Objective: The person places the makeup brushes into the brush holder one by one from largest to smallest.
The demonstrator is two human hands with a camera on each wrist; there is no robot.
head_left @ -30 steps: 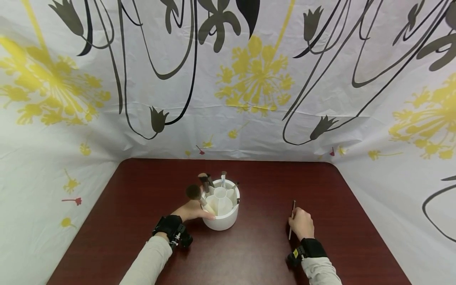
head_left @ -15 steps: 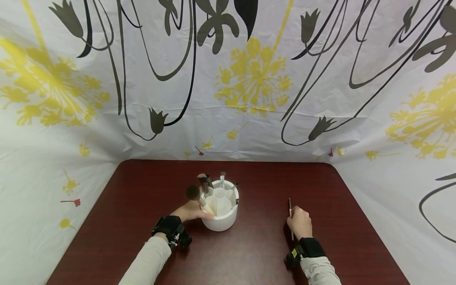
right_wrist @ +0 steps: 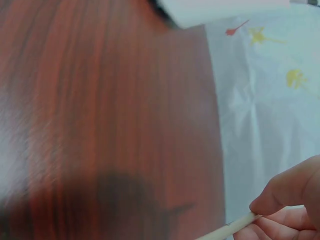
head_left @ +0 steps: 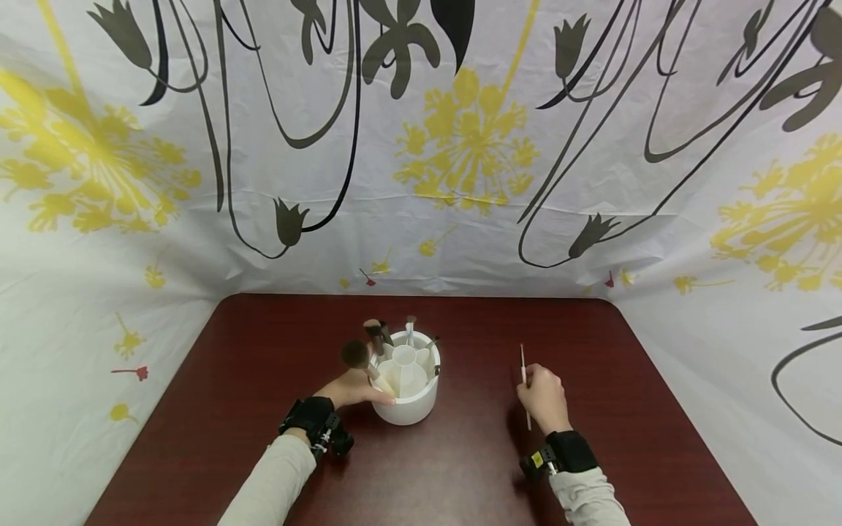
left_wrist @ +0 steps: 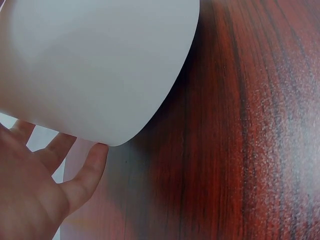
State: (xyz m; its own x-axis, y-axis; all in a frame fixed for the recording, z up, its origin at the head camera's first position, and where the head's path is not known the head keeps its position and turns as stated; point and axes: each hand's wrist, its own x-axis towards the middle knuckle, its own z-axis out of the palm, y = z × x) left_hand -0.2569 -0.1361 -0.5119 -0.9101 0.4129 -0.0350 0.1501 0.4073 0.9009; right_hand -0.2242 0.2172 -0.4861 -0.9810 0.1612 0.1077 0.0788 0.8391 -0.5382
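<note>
A white round makeup brush holder (head_left: 419,409) with several compartments stands upright on the table. My left hand (head_left: 353,389) grips its left side, thumb at the front of the rim; in the left wrist view, fingers (left_wrist: 90,170) touch the holder's white wall (left_wrist: 100,65). A large fluffy makeup brush (head_left: 356,355) leans out over that hand, and several smaller brushes stand around the other compartments. Off to the right, my right hand (head_left: 544,400) pinches a thin pale-handled makeup brush (head_left: 522,365) above the table. Its handle (right_wrist: 227,231) shows between thumb and fingers in the right wrist view.
The dark red-brown table (head_left: 473,467) extends around both hands. Behind it and along its sides hangs a white cloth (head_left: 473,248) printed with yellow and grey flowers. Wrist cameras are strapped on both wrists.
My right hand has lifted the thin brush and moved it a little forward and to the left. The left hand and the holder have stayed in place.
</note>
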